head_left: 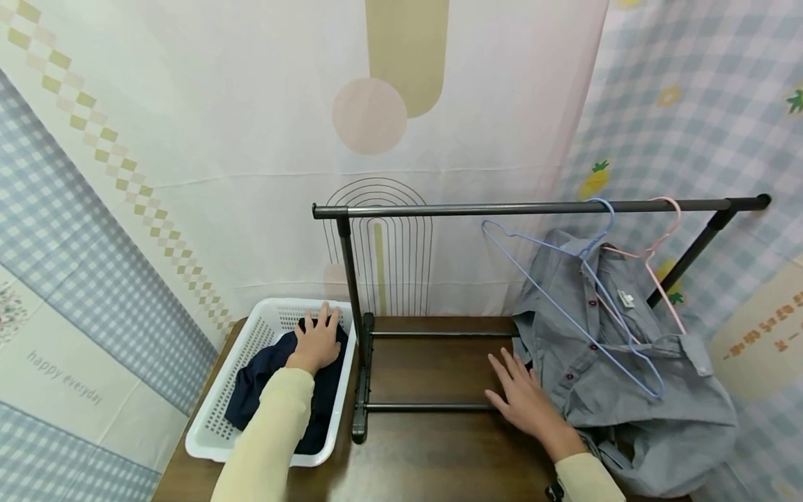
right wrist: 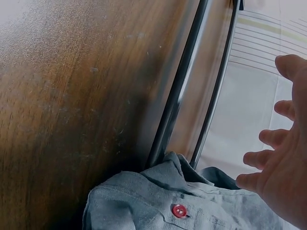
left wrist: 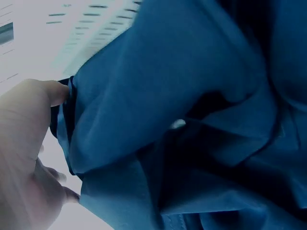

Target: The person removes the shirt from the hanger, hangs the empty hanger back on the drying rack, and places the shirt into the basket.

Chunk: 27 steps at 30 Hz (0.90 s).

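In the head view my left hand (head_left: 316, 345) reaches into a white perforated basket (head_left: 207, 411), fingers spread over a dark navy garment (head_left: 260, 376). The left wrist view shows the thumb (left wrist: 56, 92) touching an edge of the bunched navy cloth (left wrist: 144, 96), with the other fingertips close to it lower down. My right hand (head_left: 527, 397) hovers with fingers apart, beside a grey shirt (head_left: 659, 390) with dark red buttons. That shirt hangs on a pink hanger (head_left: 655, 261) at the right of the rack. A blue hanger (head_left: 546, 300) hangs in front of it.
A black metal rack (head_left: 452, 210) stands on the brown wooden table (head_left: 439, 453), with two low crossbars (head_left: 433, 407) between its feet. Its left upright is close to the basket's right side. Patterned cloth (head_left: 251, 139) covers the walls behind.
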{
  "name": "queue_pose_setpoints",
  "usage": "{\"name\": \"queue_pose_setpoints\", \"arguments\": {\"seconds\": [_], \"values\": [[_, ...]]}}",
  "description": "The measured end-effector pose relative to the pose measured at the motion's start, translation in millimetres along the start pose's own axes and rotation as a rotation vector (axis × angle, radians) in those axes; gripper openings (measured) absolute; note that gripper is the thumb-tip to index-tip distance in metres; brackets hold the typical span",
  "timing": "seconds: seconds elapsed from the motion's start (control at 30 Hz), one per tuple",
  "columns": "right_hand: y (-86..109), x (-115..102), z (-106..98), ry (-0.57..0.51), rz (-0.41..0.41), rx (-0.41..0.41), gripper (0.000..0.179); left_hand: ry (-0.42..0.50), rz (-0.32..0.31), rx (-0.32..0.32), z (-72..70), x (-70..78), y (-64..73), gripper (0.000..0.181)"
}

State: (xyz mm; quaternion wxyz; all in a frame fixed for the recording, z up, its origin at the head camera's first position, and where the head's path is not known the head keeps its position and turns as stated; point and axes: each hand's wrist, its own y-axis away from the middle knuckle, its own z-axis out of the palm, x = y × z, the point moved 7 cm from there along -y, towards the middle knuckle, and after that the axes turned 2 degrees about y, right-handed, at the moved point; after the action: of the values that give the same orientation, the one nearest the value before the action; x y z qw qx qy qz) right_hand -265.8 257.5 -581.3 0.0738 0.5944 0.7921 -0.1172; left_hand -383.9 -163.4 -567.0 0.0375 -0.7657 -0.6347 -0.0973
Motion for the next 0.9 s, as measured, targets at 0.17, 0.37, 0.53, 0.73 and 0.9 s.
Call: {"name": "queue_pose_setpoints", "arguments": {"seconds": [0.17, 0.37, 0.53, 0.73, 0.9], "values": [[1.7, -1, -2, 0.005, -0.008, 0.025, 0.073, 0.025, -0.032, 0.015, 0.3, 1.3, -0.6, 0.079], [4.6, -1, 1, -0.008, 0.009, -0.028, 0.073, -0.029, -0.070, -0.046, 11.4, 1.7, 5.6, 0.081], [4.8, 0, 0, -0.009, 0.013, -0.026, 0.073, -0.005, -0.102, -0.062, 19.4, -2.8, 8.9, 0.080], [3.7, 2, 1, -0.018, 0.014, -0.032, 0.073, 0.103, -0.170, -0.128, 33.9, -16.5, 15.0, 0.082], [2.6, 4, 2, -0.018, 0.022, -0.030, 0.073, 0.182, -0.188, -0.168, 47.9, -27.8, 14.8, 0.081]]}}
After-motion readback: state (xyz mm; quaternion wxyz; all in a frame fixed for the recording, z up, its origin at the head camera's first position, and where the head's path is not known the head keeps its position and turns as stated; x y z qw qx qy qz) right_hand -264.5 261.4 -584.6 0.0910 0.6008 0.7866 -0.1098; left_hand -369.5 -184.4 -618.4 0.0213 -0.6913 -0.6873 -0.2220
